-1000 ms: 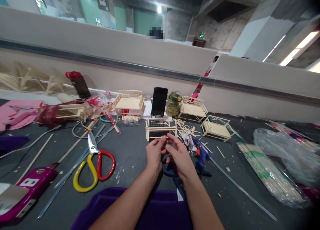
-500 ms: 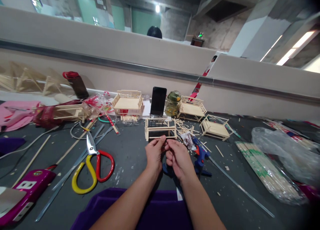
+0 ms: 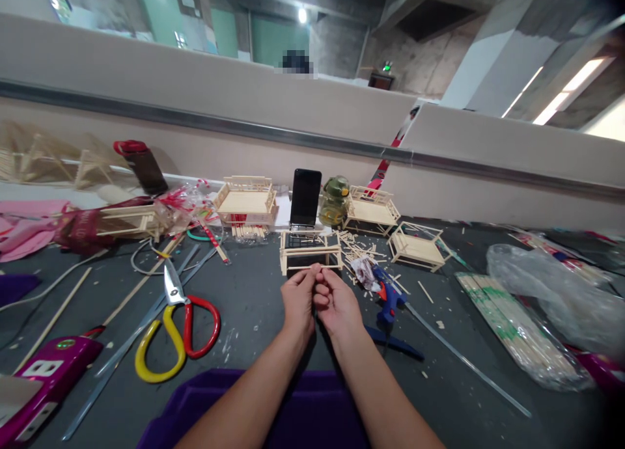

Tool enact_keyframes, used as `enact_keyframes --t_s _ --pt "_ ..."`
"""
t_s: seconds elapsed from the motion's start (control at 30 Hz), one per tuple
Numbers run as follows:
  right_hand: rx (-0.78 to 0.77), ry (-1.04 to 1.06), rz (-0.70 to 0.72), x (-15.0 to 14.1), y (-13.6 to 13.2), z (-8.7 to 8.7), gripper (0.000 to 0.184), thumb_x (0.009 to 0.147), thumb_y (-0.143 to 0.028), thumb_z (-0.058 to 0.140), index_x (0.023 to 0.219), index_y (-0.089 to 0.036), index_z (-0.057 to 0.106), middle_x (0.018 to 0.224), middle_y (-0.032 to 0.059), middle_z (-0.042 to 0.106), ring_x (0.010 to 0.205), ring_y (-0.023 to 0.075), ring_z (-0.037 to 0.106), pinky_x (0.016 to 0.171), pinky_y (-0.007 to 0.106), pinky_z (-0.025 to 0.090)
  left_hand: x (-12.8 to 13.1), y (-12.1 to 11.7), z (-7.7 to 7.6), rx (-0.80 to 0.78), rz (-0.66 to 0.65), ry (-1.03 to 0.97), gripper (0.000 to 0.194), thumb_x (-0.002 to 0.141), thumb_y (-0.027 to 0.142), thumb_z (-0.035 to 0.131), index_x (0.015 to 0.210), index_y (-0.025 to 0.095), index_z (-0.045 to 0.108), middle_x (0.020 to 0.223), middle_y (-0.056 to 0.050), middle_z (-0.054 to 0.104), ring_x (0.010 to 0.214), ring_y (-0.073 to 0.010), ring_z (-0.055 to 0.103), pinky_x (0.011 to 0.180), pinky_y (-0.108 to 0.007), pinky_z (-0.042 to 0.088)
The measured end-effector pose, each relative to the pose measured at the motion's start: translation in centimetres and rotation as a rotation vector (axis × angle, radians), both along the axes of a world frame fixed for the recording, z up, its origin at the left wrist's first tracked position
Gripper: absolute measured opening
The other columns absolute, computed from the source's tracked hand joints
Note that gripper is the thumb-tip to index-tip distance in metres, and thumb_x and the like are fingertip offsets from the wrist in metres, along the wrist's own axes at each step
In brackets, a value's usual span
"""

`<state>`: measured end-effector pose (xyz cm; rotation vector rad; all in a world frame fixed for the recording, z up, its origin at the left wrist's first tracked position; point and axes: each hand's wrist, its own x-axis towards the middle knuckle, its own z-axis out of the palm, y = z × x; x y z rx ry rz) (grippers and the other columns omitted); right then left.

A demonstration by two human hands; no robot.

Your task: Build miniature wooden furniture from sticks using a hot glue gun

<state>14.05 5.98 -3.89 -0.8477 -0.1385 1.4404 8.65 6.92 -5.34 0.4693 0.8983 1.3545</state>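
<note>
My left hand [image 3: 299, 300] and my right hand [image 3: 338, 300] meet at the fingertips, both closed in a pinch. What they pinch is too small to make out. Just beyond the fingers stands a small frame of thin wooden sticks [image 3: 312, 251], in front of an upright black phone [image 3: 305, 197]. To the right of my right hand lies a blue hot glue gun [image 3: 389, 302] with a clear glue stick [image 3: 469, 358] trailing from it. A blue handle [image 3: 398, 343] lies below the gun.
Scissors with yellow and red handles [image 3: 176, 319] lie left. Miniature stick furniture [image 3: 247, 202] stands at the back, beside a green-lidded jar [image 3: 334, 202]. Stick packs [image 3: 520, 332] lie right, a magenta device [image 3: 58, 377] at lower left. A low partition [image 3: 219, 97] runs behind.
My right hand has turned and drawn in closer to my left, uncovering more of the blue handle. The view has shifted slightly. The stick frame stays in place.
</note>
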Motion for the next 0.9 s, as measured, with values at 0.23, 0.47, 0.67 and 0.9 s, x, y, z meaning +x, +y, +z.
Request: enact_keyframes --t_s 0.23,0.47,0.67,0.9 --pt "0.031 -0.007 -0.004 0.04 0.49 -0.12 0.016 0.066 -0.018 0.072 0.076 -0.015 0.060 0.056 -0.0063 0.055 0.036 -0.0005 0.033 0.029 0.008 0.024 0.02 0.26 -0.20 0.016 0.008 0.006 0.040 0.053 0.041 0.083 0.076 0.010 0.071 0.055 0.000 0.063 0.037 -0.0052 0.050 0.035 -0.015 0.039" --pt "0.036 -0.028 -0.026 0.05 0.49 -0.21 0.020 0.062 -0.018 0.074 0.077 -0.014 0.061 0.054 -0.0062 0.056 0.035 -0.0007 0.034 0.030 0.008 0.023 0.05 0.24 -0.30 0.027 0.011 -0.002 0.038 0.056 0.039 0.082 0.076 0.009 0.070 0.056 0.000 0.063 0.037 -0.0053 0.049 0.034 -0.015 0.039" --pt "0.043 -0.040 -0.046 -0.04 0.52 -0.25 0.019 0.062 -0.019 0.074 0.076 -0.014 0.062 0.054 -0.0057 0.056 0.035 -0.0004 0.033 0.030 0.009 0.023 0.08 0.34 -0.45 0.029 0.003 -0.012 0.040 0.055 0.040 0.082 0.077 0.010 0.071 0.055 0.001 0.062 0.037 -0.0053 0.049 0.035 -0.016 0.039" --pt "0.048 -0.035 -0.077 -0.15 0.64 -0.48 0.023 0.057 -0.020 0.077 0.075 -0.013 0.063 0.053 -0.0052 0.056 0.035 -0.0003 0.032 0.030 0.010 0.021 0.11 0.48 -0.64 0.019 -0.003 -0.022 0.038 0.055 0.038 0.082 0.077 0.010 0.069 0.056 0.001 0.063 0.037 -0.0054 0.048 0.034 -0.016 0.037"
